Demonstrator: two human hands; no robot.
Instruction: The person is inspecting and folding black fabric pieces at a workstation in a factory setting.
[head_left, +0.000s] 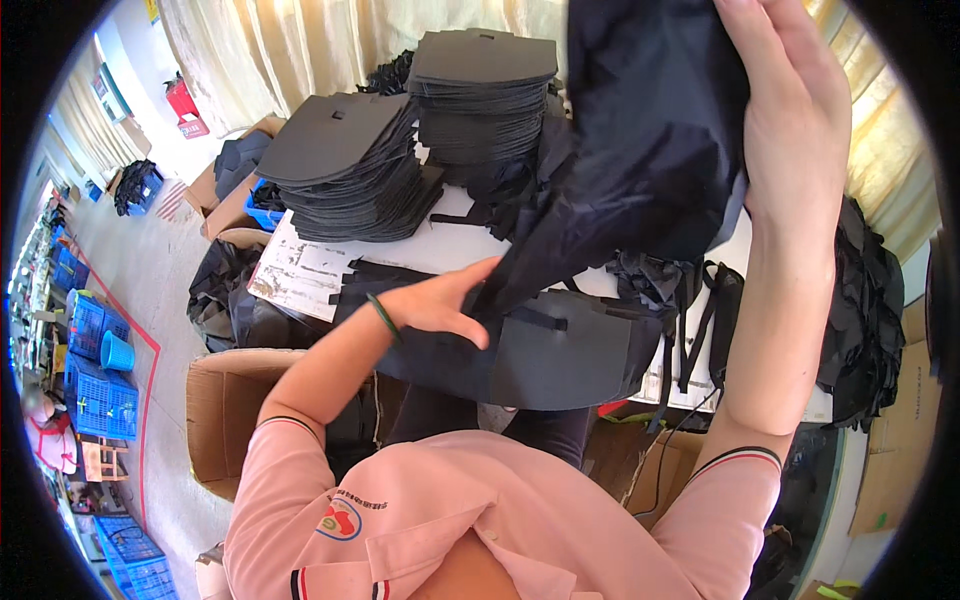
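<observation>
My right hand (800,125) is raised high at the right, its fingers closed on the edge of a large piece of thin black fabric (650,140). The fabric hangs down in folds toward the middle of the table. My left hand (440,305), a green bangle at its wrist, reaches to the lower end of that fabric. Its thumb and forefinger are spread apart, and the other fingertips are partly hidden. Below it, a dark stiff panel (560,360) with a slot lies over more black fabric (430,355) at the table's near edge.
Two tall stacks of black panels, a left stack (340,150) and a far stack (483,90), stand on the white table (290,265). Black straps (690,330) lie at right. A cardboard box (225,400) sits at lower left. Black fabric (860,310) is heaped at far right.
</observation>
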